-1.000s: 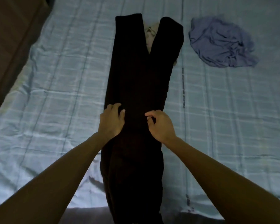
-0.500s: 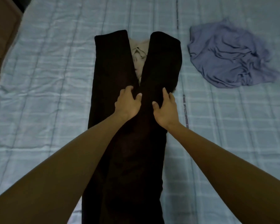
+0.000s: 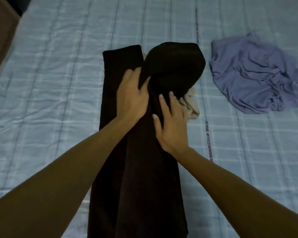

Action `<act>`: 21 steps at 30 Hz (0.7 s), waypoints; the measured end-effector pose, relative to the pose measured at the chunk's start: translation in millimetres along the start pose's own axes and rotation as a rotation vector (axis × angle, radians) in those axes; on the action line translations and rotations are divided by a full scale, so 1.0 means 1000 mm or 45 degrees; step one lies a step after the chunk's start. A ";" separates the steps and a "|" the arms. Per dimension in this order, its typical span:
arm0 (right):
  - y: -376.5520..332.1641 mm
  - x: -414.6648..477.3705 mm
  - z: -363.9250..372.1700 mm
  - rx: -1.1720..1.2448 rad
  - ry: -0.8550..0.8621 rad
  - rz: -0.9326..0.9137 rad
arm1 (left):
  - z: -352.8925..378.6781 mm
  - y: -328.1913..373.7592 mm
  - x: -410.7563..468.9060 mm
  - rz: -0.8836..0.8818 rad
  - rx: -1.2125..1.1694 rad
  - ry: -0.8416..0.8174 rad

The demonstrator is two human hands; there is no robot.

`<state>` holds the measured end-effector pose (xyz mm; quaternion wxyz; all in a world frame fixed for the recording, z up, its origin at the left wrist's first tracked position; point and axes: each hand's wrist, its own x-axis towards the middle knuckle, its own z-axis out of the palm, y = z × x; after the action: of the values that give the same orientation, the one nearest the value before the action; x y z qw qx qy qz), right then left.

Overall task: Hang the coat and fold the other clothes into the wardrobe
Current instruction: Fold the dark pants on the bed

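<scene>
Purple garment [image 3: 253,74] (crumpled), beige cloth [image 3: 193,107] under trousers [image 3: 136,177]

Left hand [image 3: 130,98] has lifted black trousers' [image 3: 136,177] leg end, apparently folding it back

**Both hands forward, close together**

Both bare forearms reach forward and converge. The left hand [image 3: 132,98], back uppermost, pinches a fold of the black trousers [image 3: 141,186] between thumb and curled fingers. The right hand [image 3: 172,126] lies just beside it, thumb spread, visible fingers straight against the cloth. Its outer fingers are hidden.
</scene>
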<state>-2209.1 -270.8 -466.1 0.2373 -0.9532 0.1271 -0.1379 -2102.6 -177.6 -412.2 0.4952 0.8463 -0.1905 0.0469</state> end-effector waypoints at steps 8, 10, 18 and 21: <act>-0.044 0.036 0.075 -0.449 -0.835 0.028 | -0.053 -0.127 -0.007 -1.191 -0.196 -0.236; -0.038 0.032 0.084 -0.512 -0.800 0.026 | -0.050 -0.130 -0.002 -1.191 -0.345 -0.229; -0.048 0.022 0.088 -0.293 -0.506 -0.460 | -0.044 -0.113 0.054 -0.760 -0.532 -0.191; -0.045 0.025 0.089 -0.278 -0.516 -0.350 | -0.036 -0.112 0.045 -0.235 -0.174 0.059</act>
<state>-2148.9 -203.2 -514.3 0.1328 -0.9896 -0.0396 0.0394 -2015.4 -110.6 -473.8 0.5581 0.8233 -0.1031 0.0077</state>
